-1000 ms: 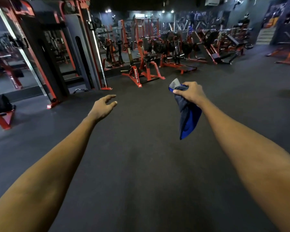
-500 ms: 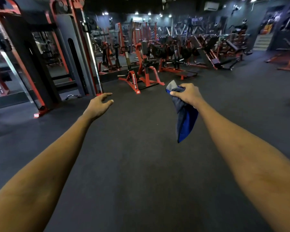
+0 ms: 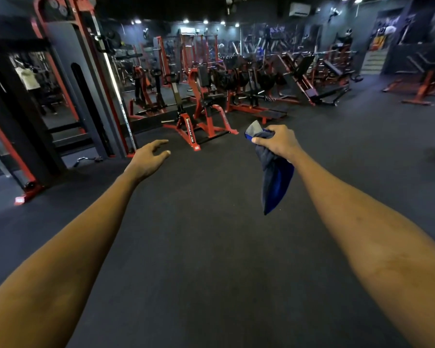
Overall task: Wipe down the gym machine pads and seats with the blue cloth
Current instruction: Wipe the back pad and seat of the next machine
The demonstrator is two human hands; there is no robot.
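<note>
**Cloth dangling loose, pads well out of reach**

I am watching the right hand (image 3: 279,141) gripping the blue cloth (image 3: 274,187) in a closed fist, fingers and thumb curled round its bunched top. The rest is hanging free below the fist, in the air over the dark floor (image 3: 211,259), nearer to me than the red machine (image 3: 204,119) and a little to its right. The left hand (image 3: 146,159) is holding nothing. Its fingers are lying slack and slightly spread, reaching out on the near side of the red machine, to its left.

Here is what I am worrying about. The cloth is sitting as a wad, so pressed to a pad like this it would probably be wiping only a narrow strip. The loose tail could be snagging on a lever or peg of the red machine's frame. A curl bar (image 3: 87,160) is lying on the floor well left of the red machine, beside the cable tower (image 3: 86,84) — a trip risk if the walk is drifting that way.

Much is escaping me. The red machine's seat and pads are blending into the dim room, and I am not telling them apart from the frame. Everything behind the red machine is blurring into a tangle of steel. The feet are staying out of frame — and whether the cloth is damp, I cannot tell.
</note>
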